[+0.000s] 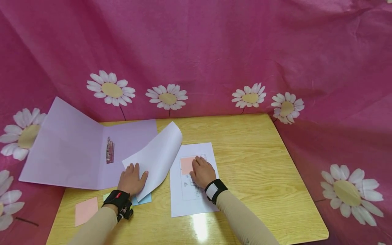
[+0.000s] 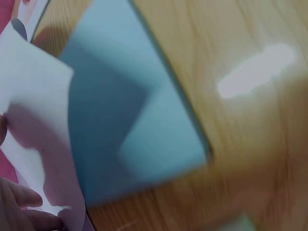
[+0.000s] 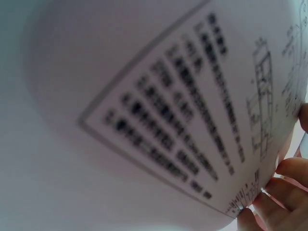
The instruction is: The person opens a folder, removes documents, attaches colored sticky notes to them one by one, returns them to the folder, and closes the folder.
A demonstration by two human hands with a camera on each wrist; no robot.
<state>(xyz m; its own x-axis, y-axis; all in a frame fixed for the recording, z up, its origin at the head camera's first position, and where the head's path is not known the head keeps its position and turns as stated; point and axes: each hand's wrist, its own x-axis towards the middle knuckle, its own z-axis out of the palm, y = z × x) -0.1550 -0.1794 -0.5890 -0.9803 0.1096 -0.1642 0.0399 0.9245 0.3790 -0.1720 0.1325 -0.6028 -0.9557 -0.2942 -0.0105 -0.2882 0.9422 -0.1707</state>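
My left hand (image 1: 132, 180) rests with spread fingers on a white sheet of paper (image 1: 160, 153), whose far right side curls up off the table. Under this sheet's near corner a blue sticky note pad (image 2: 130, 125) shows. On a printed sheet with line drawings (image 1: 194, 208), my right hand (image 1: 204, 173) lies over a pink sticky note (image 1: 186, 165), fingertips touching it. In the right wrist view the fingers (image 3: 274, 204) press down at the far side of the print. The right hand covers part of the drawing.
An open lilac folder (image 1: 73, 146) with a metal clip (image 1: 110, 150) lies at the left, its cover raised. Another pink note (image 1: 86, 211) lies near the left forearm, and a green note (image 1: 105, 196) shows beside the left wrist. A pink flowered cloth (image 1: 196, 51) hangs behind the wooden table (image 1: 260, 163).
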